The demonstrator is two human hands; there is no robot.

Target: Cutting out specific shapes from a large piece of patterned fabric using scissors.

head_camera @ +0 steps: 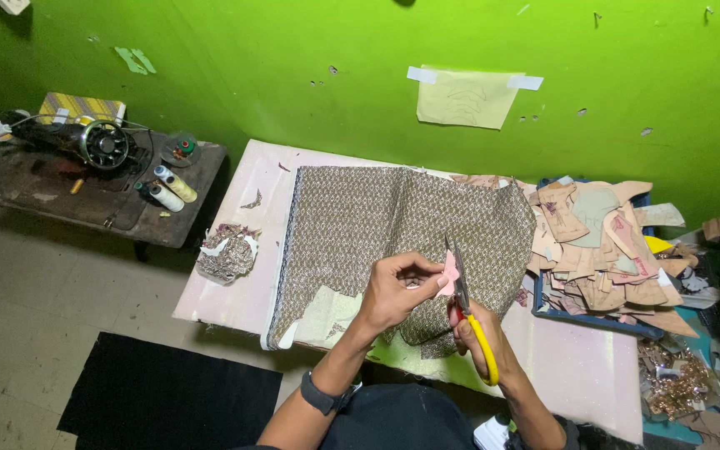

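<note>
Between the fingers [428,268] of the left hand [393,292], which are pinched together, sits a small pink paper piece [450,272], held up above the near part of the worktop. Just beside it, the right hand [481,333] is closed around the yellow handles of a pair of steel-bladed scissors [470,312], whose blades point upward and meet the pink piece at its right edge. A dark band circles the left wrist. Under both hands lies a large sheet of brown patterned fabric [377,225], spread across the pale pink worktop [577,367]. To the right, a heap of tan cardboard pattern pieces [602,250] fills a blue tray. Left of the fabric rests a small pile of fabric scraps [227,252]. Well apart, at far left, a black sewing machine [85,142] stands on a dark table with thread spools [168,187] beside it.
</note>
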